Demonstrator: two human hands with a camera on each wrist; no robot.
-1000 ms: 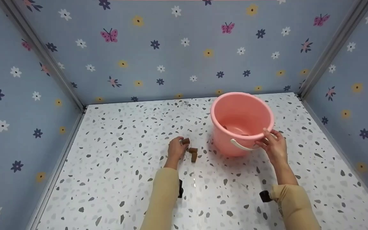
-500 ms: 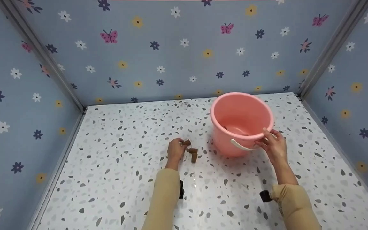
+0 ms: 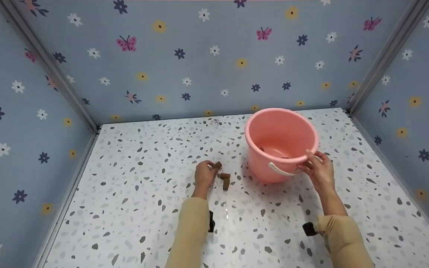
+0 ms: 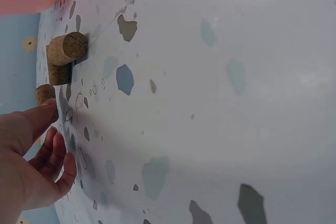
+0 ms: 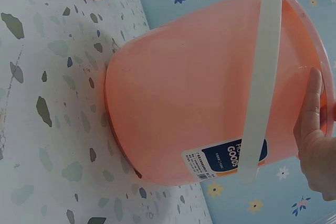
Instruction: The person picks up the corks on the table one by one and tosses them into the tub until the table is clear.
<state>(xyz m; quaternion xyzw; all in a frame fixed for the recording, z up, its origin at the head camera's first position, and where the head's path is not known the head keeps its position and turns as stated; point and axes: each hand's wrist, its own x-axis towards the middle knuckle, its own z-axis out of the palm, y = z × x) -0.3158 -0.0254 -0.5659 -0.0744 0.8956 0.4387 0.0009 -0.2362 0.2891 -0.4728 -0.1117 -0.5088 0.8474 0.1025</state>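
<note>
My left hand [image 3: 205,175] pinches a brown cork [image 3: 218,165] between thumb and fingers, close over the speckled tabletop. Two more corks [image 4: 67,49] lie right beside it, nearly end to side; in the head view the nearer cork [image 3: 226,184] points toward me. To the right stands a pink bucket [image 3: 274,171], upright, with a white handle [image 3: 280,169] hanging down its front. My right hand [image 3: 319,171] grips the bucket's rim at the near right, thumb over the edge. Small brown bits of something show inside at the bottom, mostly hidden by the near wall.
Blue flowered panels [image 3: 214,67] enclose the speckled tabletop [image 3: 143,156] at the back and both sides. A label [image 5: 226,158] is on the bucket's side. Black wrist cameras [image 3: 309,229] sit at the sleeves.
The cork at my left fingertips has turned from lying nearly level to a tilt. My right hand and the bucket stay in place.
</note>
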